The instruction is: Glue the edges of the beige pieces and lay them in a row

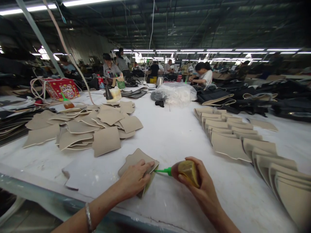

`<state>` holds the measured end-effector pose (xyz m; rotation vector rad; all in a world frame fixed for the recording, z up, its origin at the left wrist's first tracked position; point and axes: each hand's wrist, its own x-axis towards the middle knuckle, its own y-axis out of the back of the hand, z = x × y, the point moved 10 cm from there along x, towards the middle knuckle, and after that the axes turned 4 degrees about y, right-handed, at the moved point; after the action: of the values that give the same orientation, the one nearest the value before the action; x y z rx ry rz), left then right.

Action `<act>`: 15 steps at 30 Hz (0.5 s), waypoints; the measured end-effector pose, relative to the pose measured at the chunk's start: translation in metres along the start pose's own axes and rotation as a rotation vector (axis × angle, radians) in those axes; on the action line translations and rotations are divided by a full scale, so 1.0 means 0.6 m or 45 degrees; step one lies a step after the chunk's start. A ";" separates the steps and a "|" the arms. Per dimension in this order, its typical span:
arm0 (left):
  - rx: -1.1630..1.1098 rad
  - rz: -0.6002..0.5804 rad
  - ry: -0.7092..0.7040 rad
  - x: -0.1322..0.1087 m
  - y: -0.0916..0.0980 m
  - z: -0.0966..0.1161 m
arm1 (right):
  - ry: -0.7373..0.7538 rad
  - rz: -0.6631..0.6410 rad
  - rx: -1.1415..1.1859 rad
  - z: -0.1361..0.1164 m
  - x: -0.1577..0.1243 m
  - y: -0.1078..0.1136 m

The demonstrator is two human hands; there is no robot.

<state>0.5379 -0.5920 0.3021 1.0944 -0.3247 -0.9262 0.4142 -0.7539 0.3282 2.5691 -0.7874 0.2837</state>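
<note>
Near the table's front edge, my left hand (136,178) grips a beige piece (133,159) that is folded over, its fingers pressed on the upper layer. My right hand (200,184) is wrapped round a bottle (186,173) of amber liquid, tipped on its side. The bottle's green nozzle (164,171) points left and its tip meets the right edge of the folded piece, close to my left fingertips. A pale flat piece (85,173) lies to the left of my left hand.
Loose beige pieces (107,140) are heaped at the left on the white table (167,136). Overlapping rows of folded beige pieces (228,145) run down the right side. Behind are a clear plastic bag (176,92), a red box (62,89), a second bottle (68,103) and seated people.
</note>
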 end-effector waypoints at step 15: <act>-0.024 -0.013 -0.012 -0.001 0.005 0.003 | -0.051 0.127 -0.037 -0.004 0.001 0.004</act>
<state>0.5375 -0.5921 0.3054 1.0753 -0.3175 -0.9419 0.4129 -0.7548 0.3315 2.5195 -0.9296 0.2498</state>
